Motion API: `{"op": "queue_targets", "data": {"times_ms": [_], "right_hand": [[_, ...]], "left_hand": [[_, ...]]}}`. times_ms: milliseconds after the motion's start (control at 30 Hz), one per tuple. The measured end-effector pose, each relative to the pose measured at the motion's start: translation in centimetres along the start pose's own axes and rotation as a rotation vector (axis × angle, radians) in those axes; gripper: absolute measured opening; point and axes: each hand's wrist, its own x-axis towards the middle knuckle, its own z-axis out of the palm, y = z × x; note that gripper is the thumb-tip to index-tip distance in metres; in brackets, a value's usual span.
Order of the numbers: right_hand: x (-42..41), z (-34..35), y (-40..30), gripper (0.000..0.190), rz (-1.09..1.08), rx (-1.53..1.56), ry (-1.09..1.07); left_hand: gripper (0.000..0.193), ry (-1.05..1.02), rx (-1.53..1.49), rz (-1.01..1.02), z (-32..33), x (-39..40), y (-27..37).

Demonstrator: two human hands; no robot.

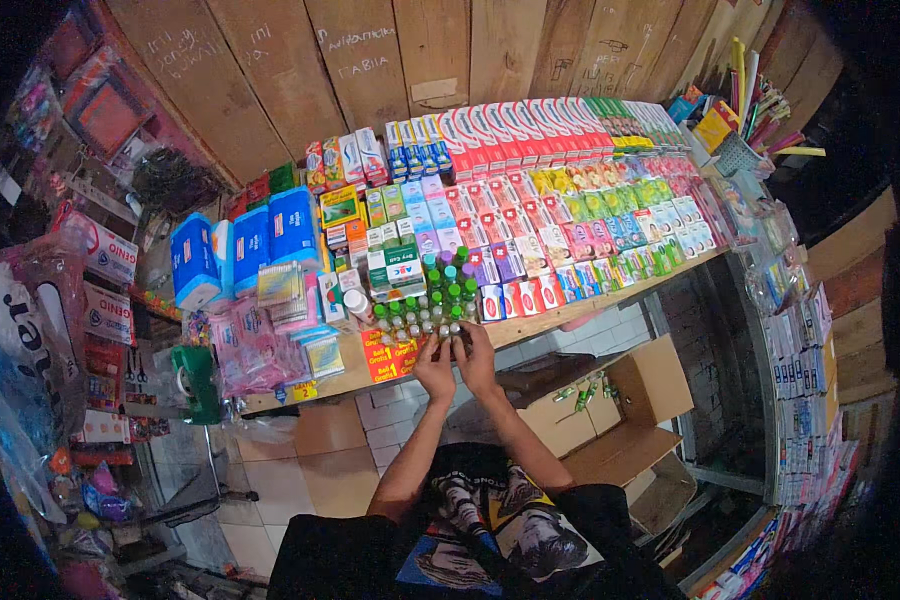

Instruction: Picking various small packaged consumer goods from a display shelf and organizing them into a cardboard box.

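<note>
My left hand and my right hand are close together at the front edge of the wooden display shelf. Their fingertips close around small bottles with pale caps in the front row; the fingers partly hide them. Just behind stand several small green-capped bottles, some with purple or turquoise caps. To the left is a white bottle, upright beside a green and white carton of dry cells. A red and yellow promotional sheet lies left of my left hand.
Rows of boxed toothpaste and soap fill the shelf's right. Blue tissue packs and pink packs crowd its left. Below right, an open cardboard box holds some small green bottles. A green device stands at the left.
</note>
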Motion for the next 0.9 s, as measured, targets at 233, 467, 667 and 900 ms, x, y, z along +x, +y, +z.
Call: {"op": "queue_targets", "data": {"times_ms": [233,467,667,900], "right_hand": [[-0.1,0.5,2.5,0.032,0.01,0.029,0.017],[0.3,0.8,2.2,0.031,0.052,-0.018,-0.008],[0.5,0.5,2.1,0.031,0.008,-0.04,0.022],[0.5,0.5,2.3,0.03,-0.029,-0.069,0.063]], "left_hand": [[0.028,0.072,-0.105,0.029,0.8,-0.3,-0.5],[0.017,0.175,-0.063,0.116,1.4,0.3,-1.8],[0.016,0.151,-0.088,0.01,1.9,0.4,-3.2],[0.013,0.142,-0.01,0.029,2.1,0.3,-2.1]]}}
